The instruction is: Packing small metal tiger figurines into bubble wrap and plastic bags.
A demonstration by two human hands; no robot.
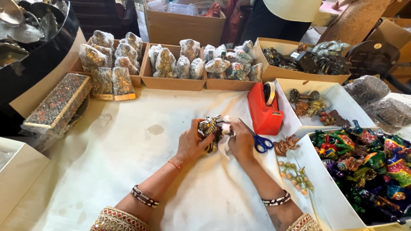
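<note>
1. Figurine [209,127] is held mid-table on the white cloth [128,171], just left of the tape dispenser [264,112].
2. Left hand [191,144]: fingers curled round the body. Right hand [241,141]: fingertips pinched on white wrap [226,125] at the figurine's side.
3. Looks like dark painted metal or resin w/ gold trim; probably stiff, fairly heavy for its size, paint prob. chip-prone.
4. Best gripped round the body, not thin protruding bits.
5. Scissors [257,139] lie touching the right hand.
</note>
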